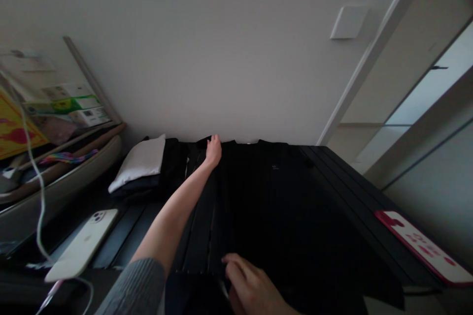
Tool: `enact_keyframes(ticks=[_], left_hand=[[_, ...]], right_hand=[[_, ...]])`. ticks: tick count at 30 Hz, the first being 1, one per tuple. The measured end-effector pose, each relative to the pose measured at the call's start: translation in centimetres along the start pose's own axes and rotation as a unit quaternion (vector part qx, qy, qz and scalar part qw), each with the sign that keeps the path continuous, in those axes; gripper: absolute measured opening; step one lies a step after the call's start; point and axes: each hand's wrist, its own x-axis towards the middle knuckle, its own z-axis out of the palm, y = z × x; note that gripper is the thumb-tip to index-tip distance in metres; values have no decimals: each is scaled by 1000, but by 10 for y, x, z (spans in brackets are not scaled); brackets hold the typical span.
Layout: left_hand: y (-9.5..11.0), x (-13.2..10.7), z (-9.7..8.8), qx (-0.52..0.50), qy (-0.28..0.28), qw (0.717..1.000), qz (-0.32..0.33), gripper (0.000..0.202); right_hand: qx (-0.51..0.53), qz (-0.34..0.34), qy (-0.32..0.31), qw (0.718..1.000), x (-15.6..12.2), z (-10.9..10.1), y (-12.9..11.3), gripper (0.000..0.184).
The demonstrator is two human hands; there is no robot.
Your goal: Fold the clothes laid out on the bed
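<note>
A black T-shirt (pixel 273 206) lies spread on a dark slatted table (pixel 343 167), with a small white logo on its chest (pixel 275 167). My left hand (pixel 213 151) reaches across to the far edge of the shirt and grips the fabric near the collar. My right hand (pixel 251 280) is at the near end, its fingers curled over a fold of the black cloth. A grey knit sleeve (pixel 136 288) covers my left forearm. The lower part of the shirt is hidden below the frame and behind my right hand.
A white folded garment (pixel 139 162) sits on a dark folded stack (pixel 162 177) to the left. A white phone (pixel 83 243) with a cable lies at the left, beside a beige tray (pixel 59 172). A red-and-white card (pixel 424 248) lies at the right. A wall stands behind the table.
</note>
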Motion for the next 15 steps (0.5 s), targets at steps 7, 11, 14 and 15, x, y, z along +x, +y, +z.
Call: enact_keyframes(ticks=[7, 11, 14, 15], left_hand=[[95, 5, 39, -84, -49, 970, 221, 52], [105, -18, 67, -140, -112, 919, 350, 76], [88, -32, 81, -128, -94, 936, 315, 73], [80, -35, 84, -120, -82, 949, 280, 69]], right_hand=[[-99, 83, -57, 990, -13, -6, 19, 47], [-150, 138, -58, 977, -20, -18, 27, 33], [-146, 174, -21, 974, -21, -31, 36, 25], [-137, 187, -7, 973, -20, -37, 41, 26]])
